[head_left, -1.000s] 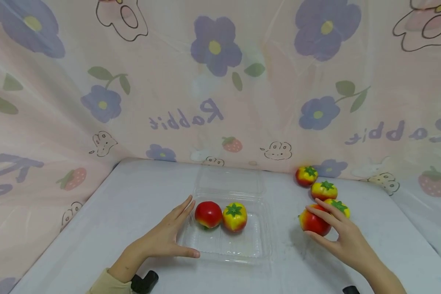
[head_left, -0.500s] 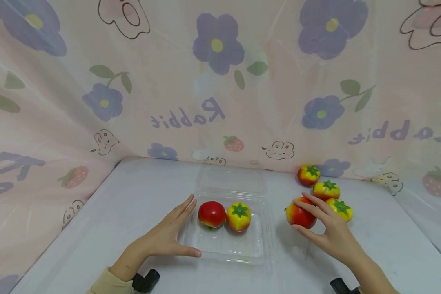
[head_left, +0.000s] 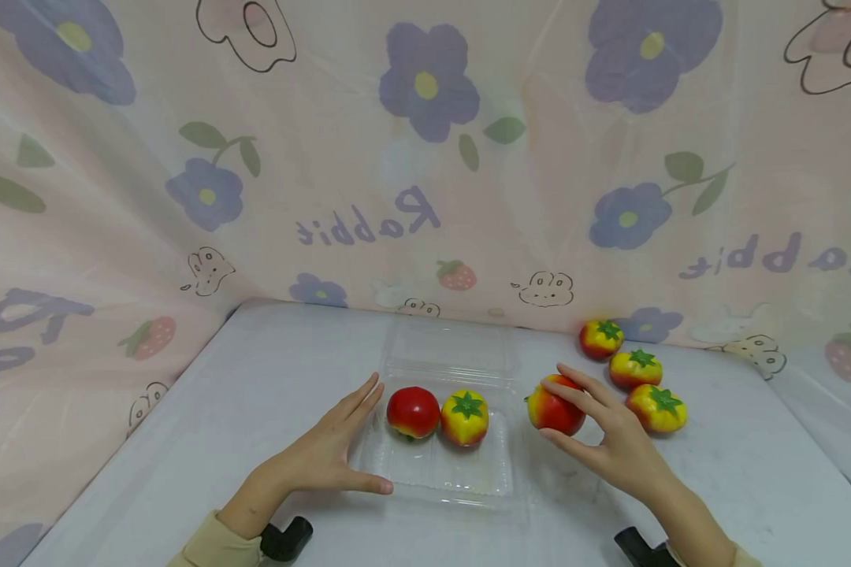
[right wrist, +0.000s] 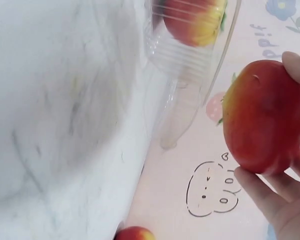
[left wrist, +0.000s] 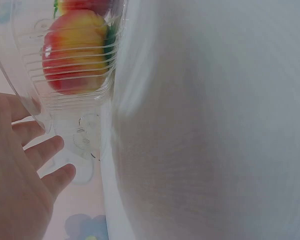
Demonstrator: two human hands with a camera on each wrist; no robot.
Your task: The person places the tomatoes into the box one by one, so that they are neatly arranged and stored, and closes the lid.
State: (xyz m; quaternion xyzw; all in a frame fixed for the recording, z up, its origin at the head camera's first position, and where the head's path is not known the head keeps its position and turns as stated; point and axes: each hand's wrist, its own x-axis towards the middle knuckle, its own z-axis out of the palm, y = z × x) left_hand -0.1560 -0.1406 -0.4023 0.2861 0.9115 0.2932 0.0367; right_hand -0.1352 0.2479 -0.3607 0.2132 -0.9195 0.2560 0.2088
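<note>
My right hand point(head_left: 613, 441) grips a red-and-yellow fruit point(head_left: 557, 405) between thumb and fingers, just right of a clear plastic clamshell box point(head_left: 461, 480). In the right wrist view the held fruit point(right wrist: 267, 117) shows its smooth red side, above the table. Inside the box sit two like fruits: a mostly red one point(head_left: 413, 412) on its side and a yellow one point(head_left: 465, 418) with its green star-shaped leaf up. My left hand point(head_left: 322, 445) stands at the box's left side, thumb and fingers spread. The left wrist view shows the fingers point(left wrist: 45, 150) beside the box wall.
Three more fruits stand at the right back: one by the cloth point(head_left: 601, 339), a middle fruit point(head_left: 635, 369) and a nearer fruit point(head_left: 656, 409). The box's lid point(head_left: 450, 350) lies folded back. A patterned cloth backdrop point(head_left: 340, 157) rises behind the white table point(head_left: 255, 394).
My right hand has carried the fruit leftward, away from the other loose fruits and closer to the box. The left hand keeps its place beside the box.
</note>
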